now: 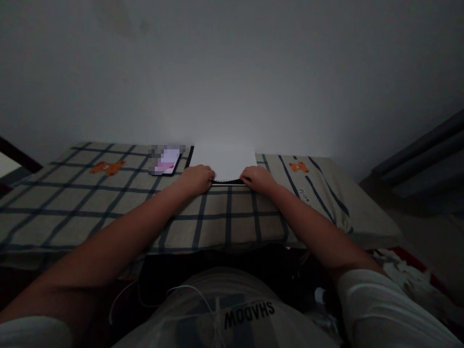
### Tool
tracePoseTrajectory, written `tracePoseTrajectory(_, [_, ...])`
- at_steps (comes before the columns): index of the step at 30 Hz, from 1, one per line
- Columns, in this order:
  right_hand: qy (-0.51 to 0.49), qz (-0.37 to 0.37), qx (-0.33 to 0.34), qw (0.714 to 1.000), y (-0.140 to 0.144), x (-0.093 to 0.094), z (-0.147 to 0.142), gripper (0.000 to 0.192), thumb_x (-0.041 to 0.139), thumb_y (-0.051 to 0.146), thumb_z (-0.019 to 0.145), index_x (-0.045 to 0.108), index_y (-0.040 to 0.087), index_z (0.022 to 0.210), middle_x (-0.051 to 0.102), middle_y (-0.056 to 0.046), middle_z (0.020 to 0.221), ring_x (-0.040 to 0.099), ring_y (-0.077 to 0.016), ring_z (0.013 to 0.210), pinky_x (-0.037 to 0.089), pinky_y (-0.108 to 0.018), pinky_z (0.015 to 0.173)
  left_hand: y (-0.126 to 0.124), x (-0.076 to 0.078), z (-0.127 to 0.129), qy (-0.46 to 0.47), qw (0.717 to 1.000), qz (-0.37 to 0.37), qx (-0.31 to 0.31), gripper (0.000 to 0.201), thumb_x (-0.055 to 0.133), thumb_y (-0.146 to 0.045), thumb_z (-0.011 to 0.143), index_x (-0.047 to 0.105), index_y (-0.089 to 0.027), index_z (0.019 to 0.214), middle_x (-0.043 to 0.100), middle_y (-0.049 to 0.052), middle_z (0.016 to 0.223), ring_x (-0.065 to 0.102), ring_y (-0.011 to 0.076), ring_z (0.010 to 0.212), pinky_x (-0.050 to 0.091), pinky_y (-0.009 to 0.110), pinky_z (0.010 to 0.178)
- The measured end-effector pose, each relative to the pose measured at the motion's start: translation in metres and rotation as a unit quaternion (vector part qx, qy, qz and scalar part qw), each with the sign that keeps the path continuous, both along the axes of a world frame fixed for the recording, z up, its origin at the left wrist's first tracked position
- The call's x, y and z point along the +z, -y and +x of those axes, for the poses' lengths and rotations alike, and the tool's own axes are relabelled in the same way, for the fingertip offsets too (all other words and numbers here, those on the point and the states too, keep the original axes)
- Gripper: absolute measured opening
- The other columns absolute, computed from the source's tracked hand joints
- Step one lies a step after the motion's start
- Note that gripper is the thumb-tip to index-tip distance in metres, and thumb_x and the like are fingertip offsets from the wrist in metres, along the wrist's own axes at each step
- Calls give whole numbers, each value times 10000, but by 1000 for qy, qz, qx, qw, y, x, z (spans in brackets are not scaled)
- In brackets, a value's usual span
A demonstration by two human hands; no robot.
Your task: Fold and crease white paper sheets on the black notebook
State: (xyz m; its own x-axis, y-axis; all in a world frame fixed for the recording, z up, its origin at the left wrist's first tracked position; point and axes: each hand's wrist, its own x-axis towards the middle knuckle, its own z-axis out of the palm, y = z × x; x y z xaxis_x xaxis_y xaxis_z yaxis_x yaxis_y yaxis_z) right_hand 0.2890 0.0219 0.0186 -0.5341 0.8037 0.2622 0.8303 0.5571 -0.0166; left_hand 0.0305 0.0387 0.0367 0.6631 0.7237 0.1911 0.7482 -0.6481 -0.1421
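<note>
Dim room, low light. Spiral-bound notebook (224, 163) lying flat on a checked bedsheet (108, 203), far edge against the pale wall (232, 72). Left hand (197, 179) curled at the near left corner of the notebook, fingers tucked at its edge; right hand (258, 178) likewise curled at the near right corner. Both touching the binding edge; whether actually gripping it, cannot tell. Phone (167, 160) with lit screen just beside the notebook, on its left. Orange bear prints on the sheet. White cable (188, 295) across the lap below.
</note>
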Motion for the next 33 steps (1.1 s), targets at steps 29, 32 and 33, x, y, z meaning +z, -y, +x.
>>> tracePoseTrajectory(29, [-113,-122,72,983,-34,-4,8,188,568,305,866,698,176,822,677,-54,854,552,-154,837,378,-278,787,-26,-10,18,120,982,-133,-60,320,470,-402,887,722,-211,933,703,41,934,611,163,825,408,255,683])
tracePoseTrajectory(32, [-116,-134,70,982,-36,-4,9,189,577,312,862,702,174,827,677,-61,858,558,-159,844,379,-286,796,-23,-9,20,128,981,-147,25,335,508,-473,852,726,-225,906,712,29,855,602,151,741,382,245,617])
tracePoseTrajectory(33, [-119,-140,66,981,-36,-3,9,193,578,313,861,704,171,827,674,-63,853,559,-159,841,380,-287,792,-23,-9,21,134,977,-157,50,340,530,-498,833,728,-229,900,711,26,832,600,148,722,378,245,602])
